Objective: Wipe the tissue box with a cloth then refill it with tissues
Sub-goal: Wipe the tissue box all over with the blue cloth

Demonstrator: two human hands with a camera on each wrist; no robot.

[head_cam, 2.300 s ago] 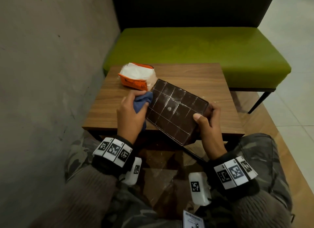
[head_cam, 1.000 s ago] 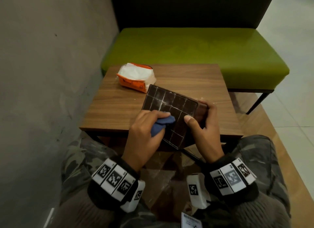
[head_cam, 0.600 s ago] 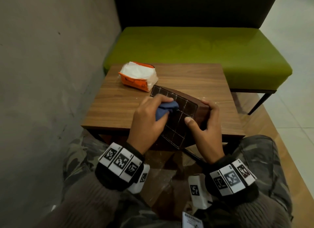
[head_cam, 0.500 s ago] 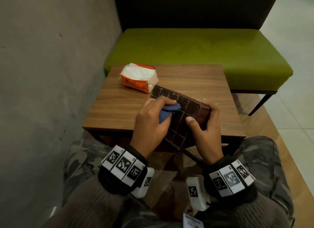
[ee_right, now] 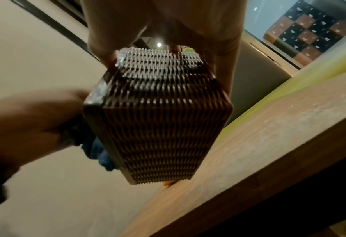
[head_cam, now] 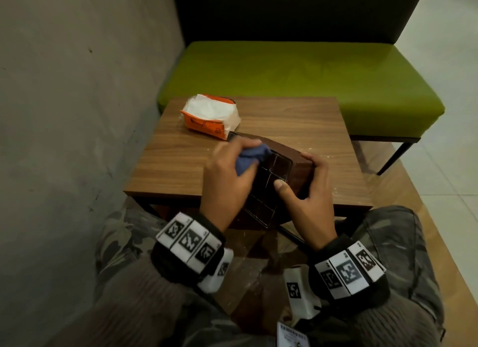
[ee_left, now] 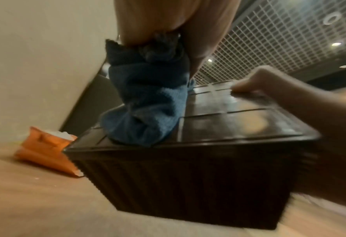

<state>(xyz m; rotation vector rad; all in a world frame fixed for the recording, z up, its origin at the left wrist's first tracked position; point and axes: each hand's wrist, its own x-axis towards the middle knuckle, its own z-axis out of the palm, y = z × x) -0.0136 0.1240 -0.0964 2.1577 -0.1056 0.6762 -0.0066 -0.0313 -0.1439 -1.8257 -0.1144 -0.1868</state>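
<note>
A dark brown tissue box (head_cam: 278,170) with a grid-lined face and ribbed sides (ee_right: 163,115) is tilted against the near edge of the wooden table (head_cam: 181,160). My right hand (head_cam: 307,191) grips its right end, thumb on the gridded face. My left hand (head_cam: 227,176) grips a bunched blue cloth (head_cam: 248,158) and presses it on the far part of that face (ee_left: 228,112). In the left wrist view the blue cloth (ee_left: 147,104) sits on the box's top near its left corner. An orange pack of white tissues (head_cam: 210,116) lies on the table behind the box.
A green bench seat (head_cam: 297,80) with a dark backrest stands right behind the table. A grey wall (head_cam: 64,114) runs along the left. My knees in camouflage trousers (head_cam: 393,233) flank the table's near edge.
My left hand has rubbed the cloth from the box's left edge across the gridded face and now up toward its far part. The box is tilted flatter; the right hand keeps its grip.
</note>
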